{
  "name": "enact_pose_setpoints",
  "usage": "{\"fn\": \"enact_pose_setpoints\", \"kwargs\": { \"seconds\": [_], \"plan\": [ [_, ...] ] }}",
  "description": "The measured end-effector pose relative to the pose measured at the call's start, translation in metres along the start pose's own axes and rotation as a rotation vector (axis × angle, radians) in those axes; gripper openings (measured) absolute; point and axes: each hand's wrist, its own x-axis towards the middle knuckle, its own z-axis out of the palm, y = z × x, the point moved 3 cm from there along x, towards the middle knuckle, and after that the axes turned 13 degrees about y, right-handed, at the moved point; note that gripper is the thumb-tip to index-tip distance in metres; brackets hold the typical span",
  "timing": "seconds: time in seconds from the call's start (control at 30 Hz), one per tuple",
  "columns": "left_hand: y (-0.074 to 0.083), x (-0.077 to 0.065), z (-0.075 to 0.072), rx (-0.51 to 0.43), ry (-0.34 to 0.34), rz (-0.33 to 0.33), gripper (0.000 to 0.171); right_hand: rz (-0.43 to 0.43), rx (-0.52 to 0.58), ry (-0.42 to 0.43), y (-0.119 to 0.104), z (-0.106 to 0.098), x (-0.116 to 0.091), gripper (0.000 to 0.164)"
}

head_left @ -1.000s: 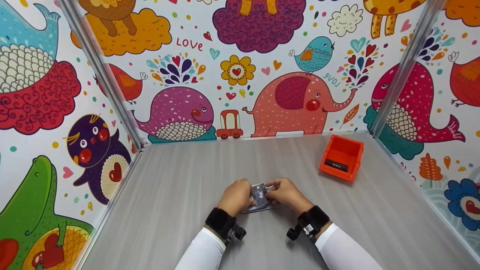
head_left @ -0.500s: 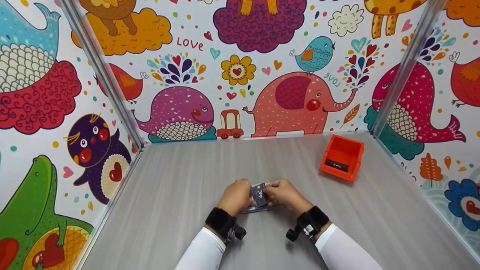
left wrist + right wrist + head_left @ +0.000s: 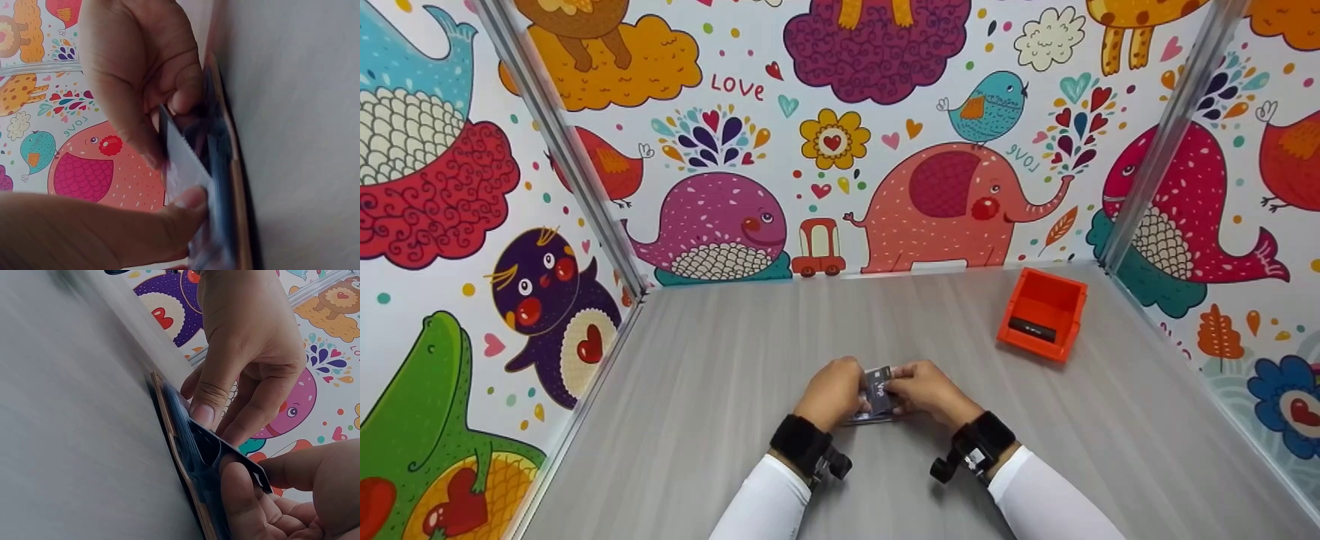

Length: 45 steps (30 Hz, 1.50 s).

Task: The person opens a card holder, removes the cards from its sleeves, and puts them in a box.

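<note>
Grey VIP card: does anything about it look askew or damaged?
Askew: the card slants away from the bluish sleeves beneath. The left hand and right hand hold it, so probably handling; no damage shows, though it's partly covered.

Both hands (image 3: 253, 349) on a thin dark card (image 3: 241, 457), over a brown-edged holder (image 3: 194, 464).

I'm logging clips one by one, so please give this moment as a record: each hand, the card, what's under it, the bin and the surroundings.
left hand: thumb on card
right hand: fingers pinch card
card: dark, marked VIP, tilted
holder: brown-edged, under card
card in a slot: cannot tell
bin: orange, black tube inside
table: grey
wall: cartoon animals
</note>
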Motion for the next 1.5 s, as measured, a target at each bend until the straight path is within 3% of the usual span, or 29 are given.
{"fn": "enact_pose_setpoints", "kwargs": {
  "seconds": [0.47,0.77,1.0,1.3,1.5],
  "plan": [
    [-0.001,0.0,0.001,0.02,-0.006,-0.018,0.026,-0.027,0.012,0.018,-0.003,0.001,0.0,0.015],
    [-0.002,-0.001,0.0,0.024,0.005,0.002,0.028,-0.075,-0.035,0.098,-0.005,-0.002,0.001,0.011],
    [-0.002,0.0,-0.001,0.037,0.002,0.007,0.028,-0.126,-0.16,0.171,-0.012,-0.02,0.004,0.012],
    [0.0,-0.001,-0.002,0.032,0.018,0.023,0.027,-0.295,-0.287,0.256,-0.031,-0.051,0.008,0.016],
    [0.002,-0.001,-0.001,0.02,0.014,0.018,0.026,-0.269,-0.341,0.34,-0.043,-0.08,0.009,0.023]
  ]
}}
